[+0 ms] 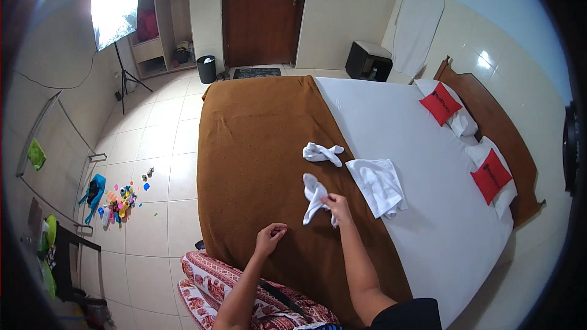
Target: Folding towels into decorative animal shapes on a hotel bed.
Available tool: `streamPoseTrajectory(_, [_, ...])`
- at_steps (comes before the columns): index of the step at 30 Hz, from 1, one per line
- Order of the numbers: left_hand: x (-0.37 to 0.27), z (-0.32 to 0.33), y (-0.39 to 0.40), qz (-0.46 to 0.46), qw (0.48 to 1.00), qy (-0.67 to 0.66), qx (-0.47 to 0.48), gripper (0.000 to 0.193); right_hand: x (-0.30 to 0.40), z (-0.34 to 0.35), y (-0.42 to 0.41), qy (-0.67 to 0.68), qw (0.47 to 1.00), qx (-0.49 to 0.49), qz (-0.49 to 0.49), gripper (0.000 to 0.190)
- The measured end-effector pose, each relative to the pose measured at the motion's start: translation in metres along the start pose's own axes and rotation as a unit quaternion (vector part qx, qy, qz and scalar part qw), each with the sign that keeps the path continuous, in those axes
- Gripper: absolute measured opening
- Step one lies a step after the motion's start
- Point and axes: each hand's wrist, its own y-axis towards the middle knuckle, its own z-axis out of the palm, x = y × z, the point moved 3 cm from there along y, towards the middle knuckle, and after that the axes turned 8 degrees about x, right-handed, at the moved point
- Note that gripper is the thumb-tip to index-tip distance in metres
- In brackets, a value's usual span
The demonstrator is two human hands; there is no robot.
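My right hand (338,209) pinches a white cloth (314,197), knotted or folded into a shape with a rounded top and hanging ends. It is over the brown blanket (252,156) on the bed. To its left, my left hand (271,239) is above the blanket, fingers loosely curled and thumb a little apart, with nothing visible in it. Farther back lies a second shaped white cloth (322,153), with two ends spreading to the right. A white towel (377,185), partly rumpled, lies across the blanket's edge and the white sheet (440,183).
Two red cushions (440,103) rest on white pillows by the wooden headboard (495,123). Small colourful toys (121,204) are scattered on the tiled floor (146,229) at left. A lit softbox lamp (116,11) stands on a tripod. A black bin (206,69) is near the door (266,13).
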Motion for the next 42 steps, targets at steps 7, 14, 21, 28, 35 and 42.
streamPoseTrajectory(7, [0.004, -0.006, -0.001, -0.029, 0.995, -0.084, 0.033, 0.018, -0.027, 0.002, 0.039, 0.081, 0.996, -0.027, 0.021, 0.024])
streamPoseTrajectory(14, [0.012, -0.014, -0.004, -0.027, 0.992, -0.119, 0.042, 0.018, -0.016, 0.004, 0.048, -0.126, 0.986, -0.041, 0.099, 0.031])
streamPoseTrajectory(21, [0.011, -0.011, -0.002, -0.056, 0.989, -0.129, 0.050, 0.019, -0.030, 0.058, 0.027, 0.022, 0.998, -0.021, 0.062, 0.029])
streamPoseTrajectory(28, [0.010, -0.009, -0.004, -0.035, 0.989, -0.138, 0.046, 0.019, -0.011, 0.059, 0.030, -0.293, 0.950, -0.078, 0.073, 0.036])
streamPoseTrajectory(35, [0.011, -0.006, -0.005, -0.035, 0.993, -0.114, 0.026, 0.019, 0.019, 0.061, -0.001, -0.547, 0.819, -0.144, 0.094, 0.048])
streamPoseTrajectory(42, [0.012, -0.021, -0.015, -0.072, 0.976, -0.206, 0.017, 0.021, 0.024, -0.033, -0.032, -0.504, 0.786, -0.355, -0.042, 0.040])
